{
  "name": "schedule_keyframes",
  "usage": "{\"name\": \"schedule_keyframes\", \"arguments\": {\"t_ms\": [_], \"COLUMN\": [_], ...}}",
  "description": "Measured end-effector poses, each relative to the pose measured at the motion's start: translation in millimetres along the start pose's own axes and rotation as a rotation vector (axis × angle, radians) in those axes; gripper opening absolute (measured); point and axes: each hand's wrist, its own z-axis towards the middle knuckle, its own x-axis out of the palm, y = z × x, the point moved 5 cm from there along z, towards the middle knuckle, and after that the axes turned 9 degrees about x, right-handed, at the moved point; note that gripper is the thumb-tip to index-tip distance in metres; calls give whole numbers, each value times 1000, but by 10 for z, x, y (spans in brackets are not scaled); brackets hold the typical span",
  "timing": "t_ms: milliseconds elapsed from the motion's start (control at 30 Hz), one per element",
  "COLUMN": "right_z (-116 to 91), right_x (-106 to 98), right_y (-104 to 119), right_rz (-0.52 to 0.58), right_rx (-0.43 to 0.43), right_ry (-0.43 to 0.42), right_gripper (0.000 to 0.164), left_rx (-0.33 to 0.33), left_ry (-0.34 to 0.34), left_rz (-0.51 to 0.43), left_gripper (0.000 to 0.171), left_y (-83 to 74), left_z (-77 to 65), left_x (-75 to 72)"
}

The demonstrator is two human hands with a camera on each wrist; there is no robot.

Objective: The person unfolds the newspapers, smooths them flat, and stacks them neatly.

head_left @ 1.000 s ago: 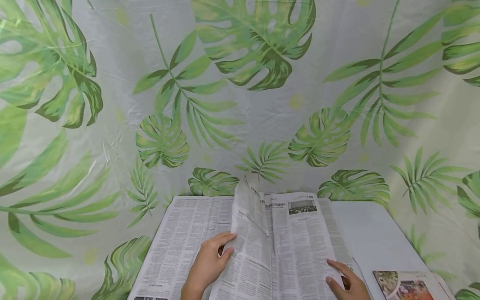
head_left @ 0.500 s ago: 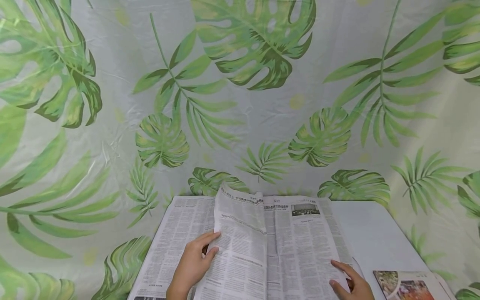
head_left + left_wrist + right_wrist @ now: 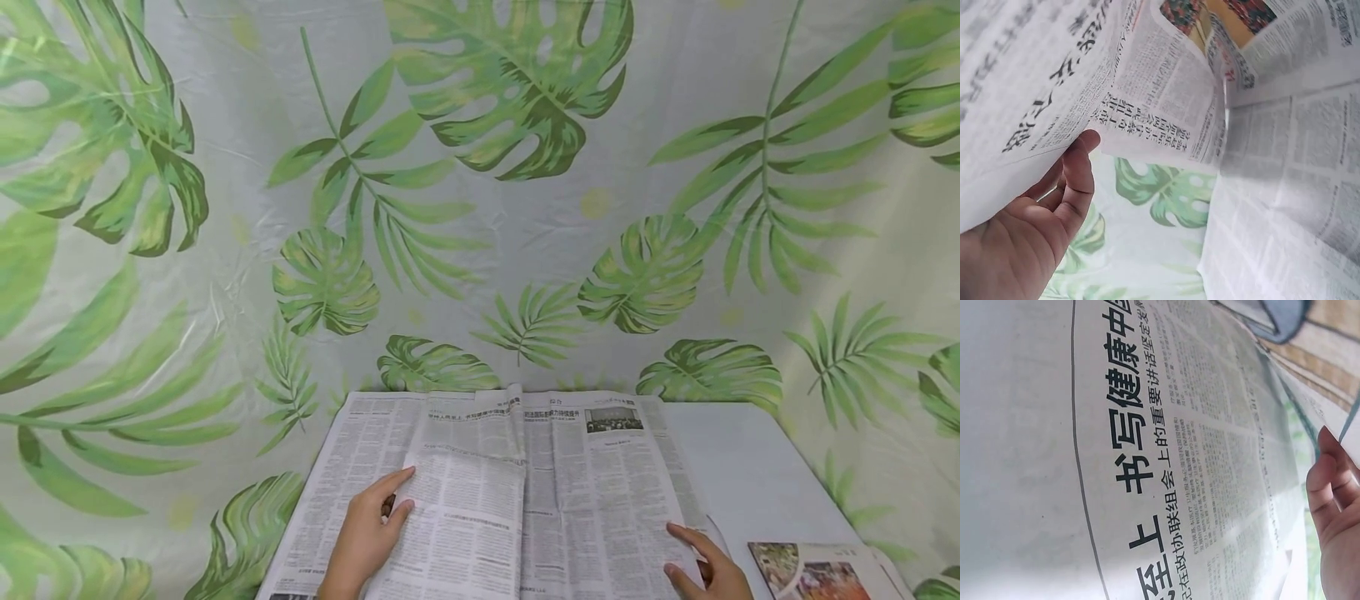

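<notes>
A printed newspaper is spread open in the head view, with a small photo at the upper right of its right page. At the left, my left hand pinches the outer edge of a turned page between thumb and fingers. In the left wrist view, that hand has the sheet at its fingertips, and other printed sheets rise beyond it. My right hand grips the newspaper's right edge near the bottom. The right wrist view shows its fingers at the paper edge, beside large black headline characters.
Under the newspaper is a white table, its surface showing on the right. A printed booklet with colour photos lies at the lower right. Behind everything hangs a leaf-patterned curtain.
My left hand has moved left and slightly down with the page, which has gone from standing up and curled to lying flatter over the left side. The right hand has shifted slightly right.
</notes>
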Motion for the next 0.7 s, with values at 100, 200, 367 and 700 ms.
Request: {"name": "schedule_keyframes", "arguments": {"t_ms": [100, 200, 367, 700], "right_z": [2, 12, 44, 126], "right_x": [-6, -16, -51, -78], "right_y": [-7, -13, -50, -194], "right_rz": [3, -5, -33, -57], "right_rx": [7, 3, 7, 67], "right_ry": [10, 13, -11, -28], "right_gripper": [82, 81, 78, 84], "left_rx": [-16, -54, -115, -166], "left_ry": [-25, -58, -70, -27], "left_rz": [14, 33, 41, 30], "left_gripper": [46, 43, 39, 40], "left_y": [69, 138, 212, 460], "left_z": [-36, -67, -96, -226], "left_x": [-20, -36, -43, -50]}}
